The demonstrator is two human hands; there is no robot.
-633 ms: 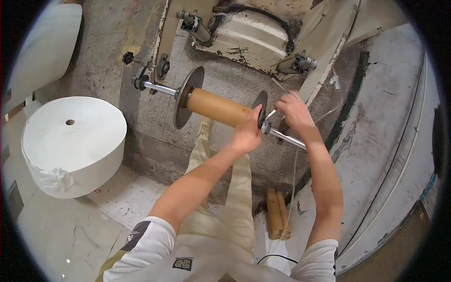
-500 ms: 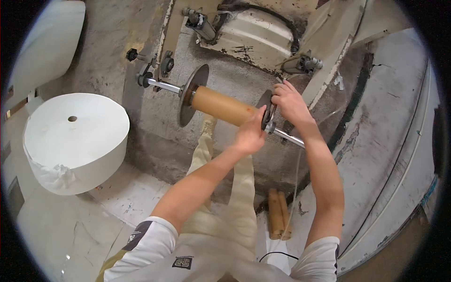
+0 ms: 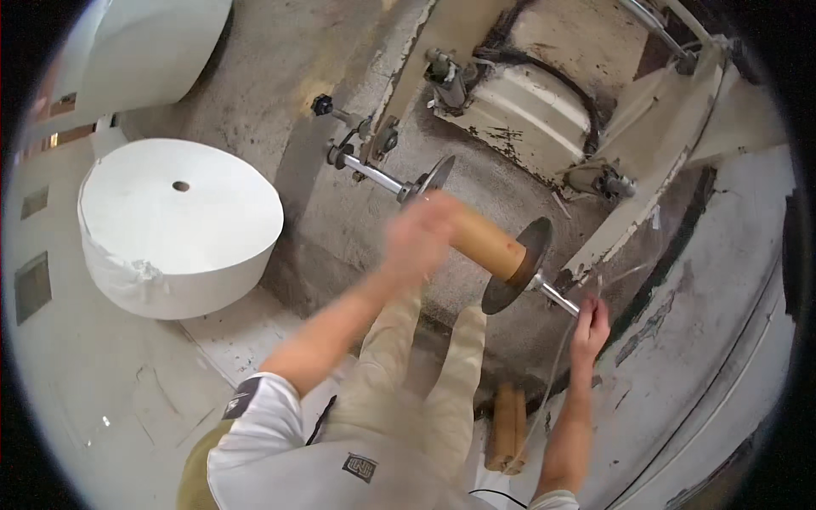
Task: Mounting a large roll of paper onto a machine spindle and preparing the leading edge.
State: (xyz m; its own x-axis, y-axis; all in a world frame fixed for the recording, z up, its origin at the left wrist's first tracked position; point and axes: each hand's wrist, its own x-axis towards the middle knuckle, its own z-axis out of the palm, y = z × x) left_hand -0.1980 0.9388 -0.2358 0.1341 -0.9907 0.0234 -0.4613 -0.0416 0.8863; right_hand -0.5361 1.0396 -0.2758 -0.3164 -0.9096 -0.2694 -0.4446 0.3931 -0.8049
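Note:
A metal shaft point(image 3: 557, 294) runs slantwise in front of me, carrying a brown cardboard tube point(image 3: 486, 240) between two dark round discs. The right disc point(image 3: 535, 246) shows whole; the left disc point(image 3: 441, 174) is partly hidden behind my left hand point(image 3: 421, 236). That hand is smeared by motion at the tube's left end, so its fingers cannot be read. My right hand point(image 3: 590, 330) is closed around the shaft's right end. Something thin stands up beside its fingers, too small to name.
A big white paper roll point(image 3: 183, 229) stands at left, with another white roll point(image 3: 157, 51) behind. Brown cardboard tubes point(image 3: 507, 429) stand near my legs. Machine frame parts, including a cylinder point(image 3: 449, 81), lie beyond the shaft. A thin hose point(image 3: 554, 374) hangs below my right hand.
My view has swung, shifting the scene. My left hand went from the right disc to the tube's left end. My right hand left the right disc and took hold of the shaft's right end.

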